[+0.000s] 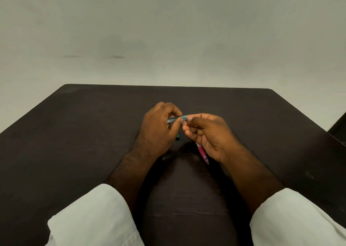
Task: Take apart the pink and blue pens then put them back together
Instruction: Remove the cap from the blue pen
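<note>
Both hands meet above the middle of the dark table (74, 133). My left hand (159, 126) curls round the blue pen (173, 120), which lies level between the hands. My right hand (207, 133) pinches the pen's right end at thumb and fingertips. A small blue piece (177, 137) shows just under my left hand; whether it lies on the table or is held I cannot tell. The pink pen (203, 153) lies on the table beneath my right palm, its tip pointing toward me, its upper part hidden by the hand.
The table's far edge runs against a plain pale wall (168, 30). White sleeves (97, 214) cover both forearms near the bottom of the view. A dark object (339, 126) stands past the table's right corner.
</note>
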